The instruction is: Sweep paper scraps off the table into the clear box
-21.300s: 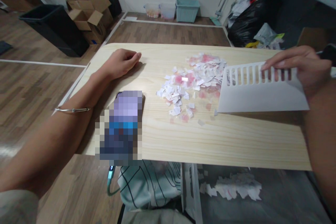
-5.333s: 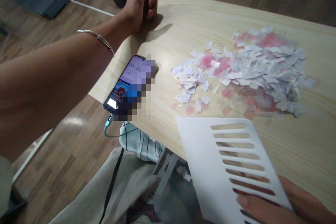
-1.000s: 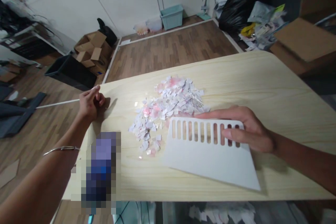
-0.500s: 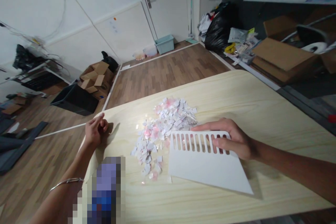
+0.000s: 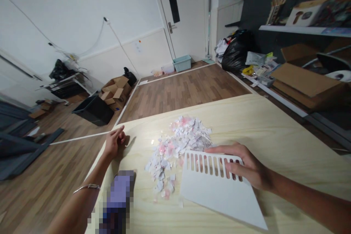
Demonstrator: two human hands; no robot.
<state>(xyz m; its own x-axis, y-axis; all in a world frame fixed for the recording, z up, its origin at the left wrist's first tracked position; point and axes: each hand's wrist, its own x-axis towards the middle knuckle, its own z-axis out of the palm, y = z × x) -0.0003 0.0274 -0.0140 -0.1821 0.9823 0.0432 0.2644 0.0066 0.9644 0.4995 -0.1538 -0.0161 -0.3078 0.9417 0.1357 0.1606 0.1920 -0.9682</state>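
Observation:
My right hand (image 5: 248, 164) grips a white plastic scraper (image 5: 219, 193) by its slotted edge, thumb on top and fingers beyond it. The scraper's slotted side borders a loose heap of small white paper scraps (image 5: 189, 135), mixed with pink and clear bits. A thinner trail of scraps runs toward me, left of the scraper. Near the table's left edge, my left hand (image 5: 115, 142) has its fingers curled, one digit sticking out, and nothing shows in it. A silver bracelet (image 5: 87, 188) circles that wrist.
A blurred-out purple and blue object (image 5: 119, 197) lies on the pale wooden table (image 5: 285, 146), by my left forearm. Beyond stand a black bin (image 5: 93, 109), cardboard boxes (image 5: 116, 89), a pale blue tub (image 5: 182, 63) and a black bag (image 5: 237, 53). Shelving (image 5: 301, 30) lines the right.
The camera view has tilted up a little, so everything sits lower and further right in the picture. Both hands, the scraper and the scraps keep about the same places on the table.

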